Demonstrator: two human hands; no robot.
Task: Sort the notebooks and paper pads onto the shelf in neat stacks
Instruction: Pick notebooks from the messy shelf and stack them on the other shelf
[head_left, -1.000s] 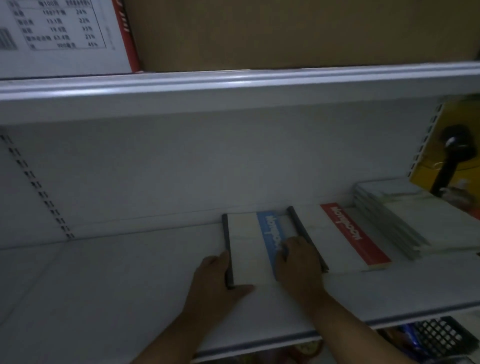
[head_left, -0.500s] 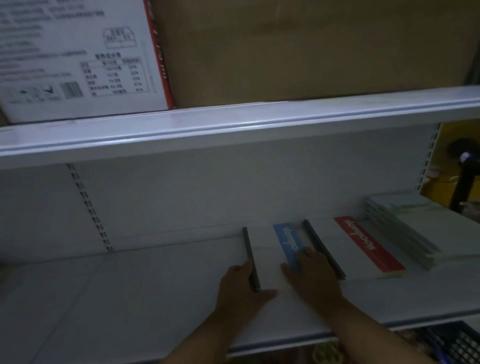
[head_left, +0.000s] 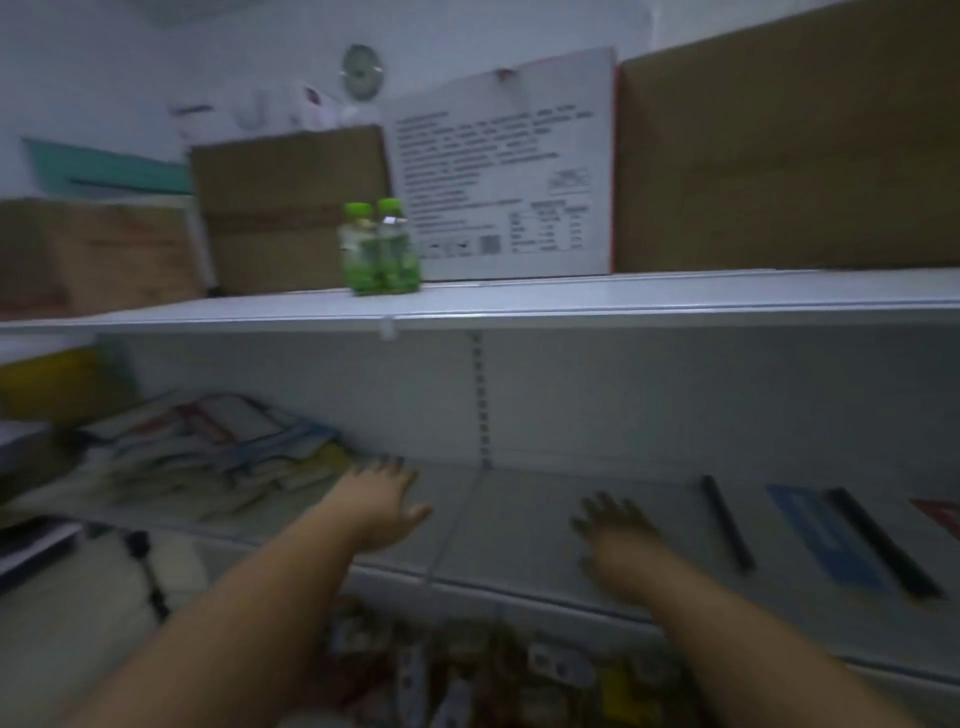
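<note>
The view is blurred. A white notebook with a blue band and dark spine (head_left: 800, 535) lies flat on the white shelf (head_left: 519, 525) at the right. Beside it, at the frame's right edge, is a red-banded notebook (head_left: 943, 512). A loose, untidy heap of notebooks and paper pads (head_left: 208, 457) lies on the shelf at the left. My left hand (head_left: 382, 506) hovers open over the shelf just right of that heap, holding nothing. My right hand (head_left: 615, 538) is open above the shelf, left of the blue-banded notebook and apart from it.
The upper shelf (head_left: 571, 299) carries brown cardboard boxes (head_left: 789, 156), a white printed box (head_left: 504, 182) and green-capped bottles (head_left: 382, 249). A yellow item (head_left: 52, 384) sits at far left. Mixed goods (head_left: 467, 670) fill the level below the shelf edge.
Both hands have let go of the blue-banded notebook and moved left along the shelf. The view has swung left, bringing the untidy heap and the bottles into sight.
</note>
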